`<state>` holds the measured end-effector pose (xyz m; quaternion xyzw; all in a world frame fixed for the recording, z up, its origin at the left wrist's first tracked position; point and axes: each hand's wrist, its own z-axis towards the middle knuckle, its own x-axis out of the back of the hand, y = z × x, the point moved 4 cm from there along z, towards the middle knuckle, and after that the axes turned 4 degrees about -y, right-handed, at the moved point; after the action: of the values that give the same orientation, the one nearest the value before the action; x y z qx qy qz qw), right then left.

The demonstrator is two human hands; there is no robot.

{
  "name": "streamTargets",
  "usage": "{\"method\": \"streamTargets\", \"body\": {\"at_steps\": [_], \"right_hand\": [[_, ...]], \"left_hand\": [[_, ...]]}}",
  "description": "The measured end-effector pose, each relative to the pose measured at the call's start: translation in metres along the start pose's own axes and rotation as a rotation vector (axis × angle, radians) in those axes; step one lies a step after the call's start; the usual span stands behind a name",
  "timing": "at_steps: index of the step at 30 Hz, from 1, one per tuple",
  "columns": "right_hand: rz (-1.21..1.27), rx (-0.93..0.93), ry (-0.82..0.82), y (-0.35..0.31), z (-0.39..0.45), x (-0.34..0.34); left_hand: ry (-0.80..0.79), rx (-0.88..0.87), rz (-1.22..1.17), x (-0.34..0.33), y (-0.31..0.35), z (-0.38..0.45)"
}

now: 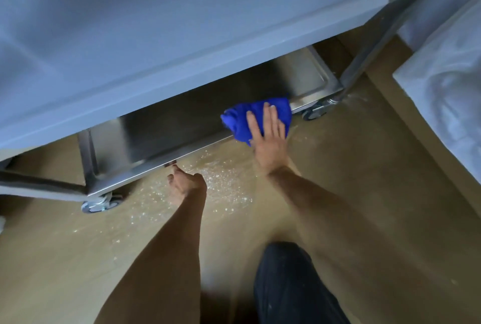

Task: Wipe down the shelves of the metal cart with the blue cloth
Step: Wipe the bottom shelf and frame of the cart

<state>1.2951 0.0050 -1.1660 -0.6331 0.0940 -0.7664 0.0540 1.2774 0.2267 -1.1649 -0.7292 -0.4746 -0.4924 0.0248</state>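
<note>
R hand (268,139) flat on blue cloth (242,120) at cart shelf (182,126) edge; L hand (186,183) grips rim.

The light is dim and soft, with a bluish cast on the cart's top shelf (182,24). The bottom shelf (182,118) lies in its shadow, with pale sheen near its right corner. Glints speckle the brown floor (216,188) along the shelf's front edge. Focus is soft throughout; straight lines bow toward the frame edges.
</note>
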Motion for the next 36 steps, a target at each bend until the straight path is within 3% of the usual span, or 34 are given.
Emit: {"method": "streamTargets", "body": {"at_steps": [2,4,7,9,11,15,18,22,26,30,33,36], "right_hand": [[0.032,0.116,-0.016,-0.044,-0.006,-0.008],[0.101,0.092,-0.048,-0.062,-0.008,-0.01],[0.108,0.056,-0.047,-0.04,-0.004,-0.004],[0.132,-0.036,-0.023,0.002,0.002,-0.001],[0.193,-0.203,0.033,0.054,0.006,0.008],[0.271,-0.528,0.049,0.143,0.024,0.017],[0.299,-0.647,0.046,0.142,0.029,0.018],[0.325,-0.45,0.152,0.062,0.008,0.007],[0.567,-0.525,0.114,0.018,0.006,0.001],[0.603,-0.552,0.197,0.057,0.018,0.018],[0.569,-0.696,0.279,0.115,0.033,0.028],[0.536,-0.799,0.147,0.138,0.048,0.042]], "left_hand": [[0.017,0.005,0.022,-0.003,0.002,-0.003],[0.05,0.022,0.008,-0.006,0.005,-0.003],[0.114,0.027,-0.042,-0.015,0.02,-0.003],[0.154,0.003,0.071,-0.022,0.029,-0.015],[0.239,-0.138,0.239,-0.022,0.039,-0.034],[0.334,-0.608,0.405,-0.017,0.07,-0.059],[0.405,-0.588,0.436,0.002,0.094,-0.045],[0.409,-0.603,0.447,0.014,0.116,-0.033],[0.38,-0.575,0.466,0.003,0.121,-0.038],[0.333,-0.595,0.432,-0.017,0.133,-0.046],[0.315,-0.634,0.436,-0.022,0.137,-0.048],[0.307,-0.621,0.432,-0.014,0.13,-0.039]]}}
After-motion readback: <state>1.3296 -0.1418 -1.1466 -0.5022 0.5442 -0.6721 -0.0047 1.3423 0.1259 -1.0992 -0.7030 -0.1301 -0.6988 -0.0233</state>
